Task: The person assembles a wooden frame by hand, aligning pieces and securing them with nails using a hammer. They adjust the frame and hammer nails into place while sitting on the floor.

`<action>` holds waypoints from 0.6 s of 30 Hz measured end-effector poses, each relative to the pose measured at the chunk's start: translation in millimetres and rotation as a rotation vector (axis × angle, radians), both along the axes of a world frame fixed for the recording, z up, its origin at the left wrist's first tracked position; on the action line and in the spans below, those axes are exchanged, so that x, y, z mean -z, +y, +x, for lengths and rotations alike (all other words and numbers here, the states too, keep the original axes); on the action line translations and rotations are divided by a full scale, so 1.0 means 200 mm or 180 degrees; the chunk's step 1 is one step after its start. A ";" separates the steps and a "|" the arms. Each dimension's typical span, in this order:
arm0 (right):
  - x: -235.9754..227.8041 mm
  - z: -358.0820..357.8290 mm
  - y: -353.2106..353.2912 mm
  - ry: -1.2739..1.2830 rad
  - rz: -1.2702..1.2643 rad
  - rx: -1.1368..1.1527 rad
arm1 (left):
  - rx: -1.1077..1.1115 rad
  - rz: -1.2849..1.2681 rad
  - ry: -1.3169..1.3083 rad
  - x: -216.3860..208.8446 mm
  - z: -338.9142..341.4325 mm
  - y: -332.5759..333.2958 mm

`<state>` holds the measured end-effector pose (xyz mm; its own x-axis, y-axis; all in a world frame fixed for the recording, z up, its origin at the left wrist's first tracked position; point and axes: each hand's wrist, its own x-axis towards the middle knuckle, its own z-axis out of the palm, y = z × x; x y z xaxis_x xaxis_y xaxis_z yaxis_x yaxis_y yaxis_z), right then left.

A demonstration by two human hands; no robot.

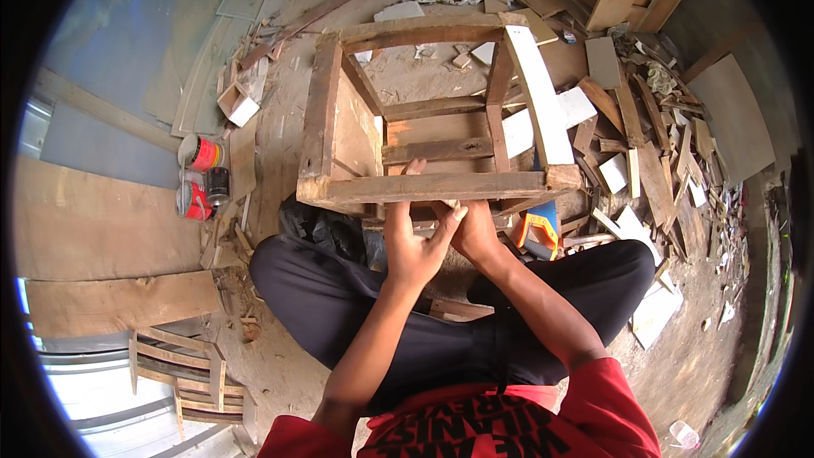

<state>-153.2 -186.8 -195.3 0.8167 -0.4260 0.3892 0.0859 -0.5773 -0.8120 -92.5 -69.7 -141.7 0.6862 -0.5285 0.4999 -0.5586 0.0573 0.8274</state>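
A rough wooden stool frame (339, 102) lies on its side on the dirt floor in front of my crossed legs. My left hand (415, 242) reaches up to its near rail (441, 187), fingers wrapped over the rail's lower edge with the thumb sticking up behind it. My right hand (477, 233) sits just beside, under the same rail, partly hidden by the left hand and by the wood. Whether it grips anything small I cannot tell. A pale plank (538, 97) forms the frame's right side.
Red paint cans (199, 153) and a dark jar (218, 185) stand at the left. An orange and blue tool (538, 233) lies by my right knee. Wood offcuts (653, 153) litter the right side. Plywood sheets (102, 229) and a small slatted frame (178, 369) lie at the left.
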 end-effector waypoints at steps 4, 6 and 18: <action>-0.08 -0.10 0.00 0.0358 -0.0286 0.0286 | 0.0519 0.0403 0.0676 -0.07 0.12 -0.08; -0.23 -0.23 0.04 0.0355 -0.0425 0.0389 | 0.0678 0.0539 0.0242 -0.07 0.17 -0.10; -0.48 -0.70 -0.40 0.0444 0.0213 0.0907 | 0.1691 0.0818 -0.0228 -0.16 0.19 -0.44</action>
<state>-293.3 -267.1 -100.0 0.7044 -0.6661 0.2452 -0.1864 -0.5070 -0.8415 -54.0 -158.1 -109.7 0.2637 -0.9005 0.3458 -0.5633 0.1473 0.8130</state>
